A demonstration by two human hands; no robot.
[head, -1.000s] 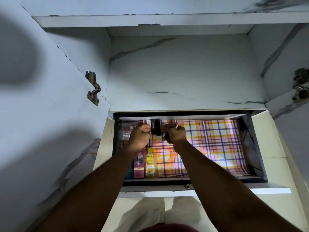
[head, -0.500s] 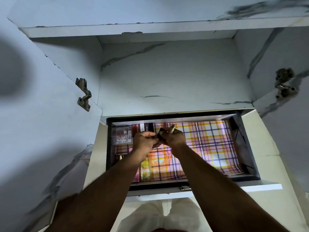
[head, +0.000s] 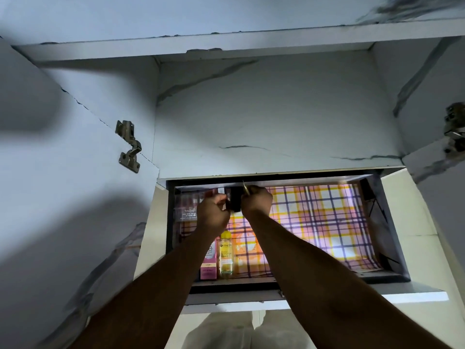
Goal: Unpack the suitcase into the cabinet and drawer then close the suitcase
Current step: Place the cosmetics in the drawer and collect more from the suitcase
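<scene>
Plaid-lined drawer (head: 392, 248) being stocked. Black cosmetic item (head: 235, 201) being pinched by left hand (head: 214, 212) and right hand (head: 255, 200). Next: seating beside lip-gloss box (head: 187, 205), release.

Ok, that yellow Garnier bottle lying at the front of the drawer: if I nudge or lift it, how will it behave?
The yellow bottle looks round-bodied and lies on its side, so a sideways nudge would probably roll it, though the pink box close beside it may stop it. It looks liquid-filled, so likely heavy for its size. The smooth clear wall could be slippery.
</scene>
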